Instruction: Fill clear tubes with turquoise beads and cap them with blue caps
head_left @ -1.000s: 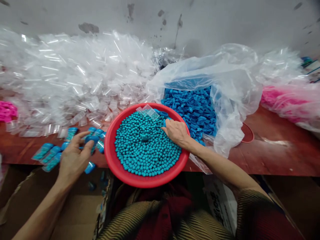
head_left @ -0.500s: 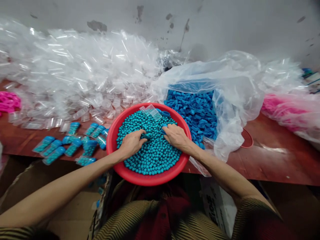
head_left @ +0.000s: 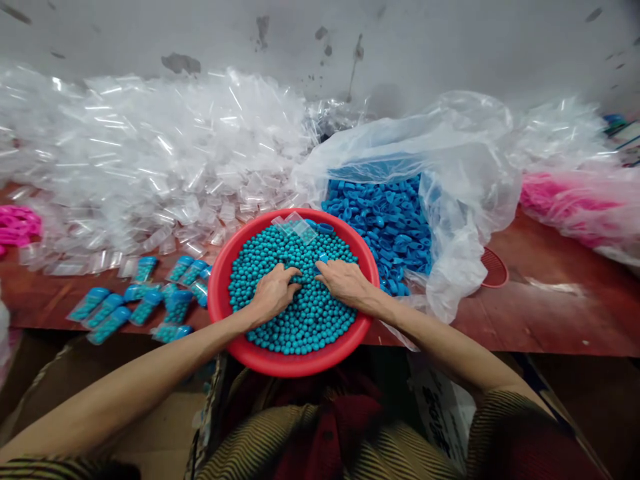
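A red basin (head_left: 370, 267) full of turquoise beads (head_left: 300, 333) stands in front of me. My left hand (head_left: 273, 293) is over the beads, thumb and fingers curled towards each other; what lies between them cannot be told from the beads behind. To its right my right hand (head_left: 347, 285) pinches a small blue plastic cap (head_left: 323, 258), mostly hidden by the fingers. The two hands face each other, fingertips a short way apart. At the basin's far side, clear plastic tubes (head_left: 303, 230) and a blue cap (head_left: 325, 228) rest on the beads.
Left of the basin lie several bead-filled tubes with blue caps (head_left: 109, 325). Behind them rises a heap of clear empty tubes (head_left: 165, 160). On the right, a plastic bag (head_left: 465, 173) holds blue caps (head_left: 390, 233). Pink pieces (head_left: 565, 203) and a red mesh piece (head_left: 494, 268) are farther right.
My hands have come closer together: the left moved right, and the right moved slightly left with the blue cap. The view has shifted a little.
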{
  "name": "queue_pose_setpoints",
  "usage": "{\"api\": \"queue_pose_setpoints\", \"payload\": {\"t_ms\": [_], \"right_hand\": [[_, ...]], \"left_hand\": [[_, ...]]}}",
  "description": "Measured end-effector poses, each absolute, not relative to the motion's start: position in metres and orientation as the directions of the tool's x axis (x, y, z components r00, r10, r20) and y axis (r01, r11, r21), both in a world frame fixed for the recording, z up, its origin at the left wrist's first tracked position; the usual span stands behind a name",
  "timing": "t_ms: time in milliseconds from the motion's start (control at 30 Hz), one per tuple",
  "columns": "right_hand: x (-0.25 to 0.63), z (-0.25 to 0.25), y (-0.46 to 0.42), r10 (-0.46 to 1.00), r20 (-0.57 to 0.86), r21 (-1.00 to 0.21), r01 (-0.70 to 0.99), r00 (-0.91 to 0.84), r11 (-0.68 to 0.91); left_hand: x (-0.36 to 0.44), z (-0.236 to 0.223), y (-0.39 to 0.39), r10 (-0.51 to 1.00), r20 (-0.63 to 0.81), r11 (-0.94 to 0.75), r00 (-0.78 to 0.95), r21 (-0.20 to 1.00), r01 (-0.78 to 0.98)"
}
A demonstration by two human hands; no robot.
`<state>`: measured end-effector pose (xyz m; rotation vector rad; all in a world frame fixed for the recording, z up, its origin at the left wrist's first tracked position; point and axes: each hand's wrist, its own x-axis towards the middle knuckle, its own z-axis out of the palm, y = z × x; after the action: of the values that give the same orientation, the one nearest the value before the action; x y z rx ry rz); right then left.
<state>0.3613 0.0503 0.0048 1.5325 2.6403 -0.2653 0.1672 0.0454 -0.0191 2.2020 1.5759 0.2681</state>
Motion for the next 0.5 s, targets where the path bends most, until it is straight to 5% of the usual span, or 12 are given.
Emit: {"api": "queue_pose_setpoints", "payload": {"t_ms": [233,500], "right_hand": [[0.365,0.012,0.057,0.887,0.018,-0.483,0.772,-0.462,0.412],[0.344,0.016,0.043,0.811,0.012,-0.317,0.768,-0.584,0.557]], "left_hand": [[0.16,-0.007,0.048,0.952,-0.041,-0.204,0.305,0.657,0.725],[0.162,0.004,0.049,0.947,-0.238,0.147,0.216,0.918,0.368]]}}
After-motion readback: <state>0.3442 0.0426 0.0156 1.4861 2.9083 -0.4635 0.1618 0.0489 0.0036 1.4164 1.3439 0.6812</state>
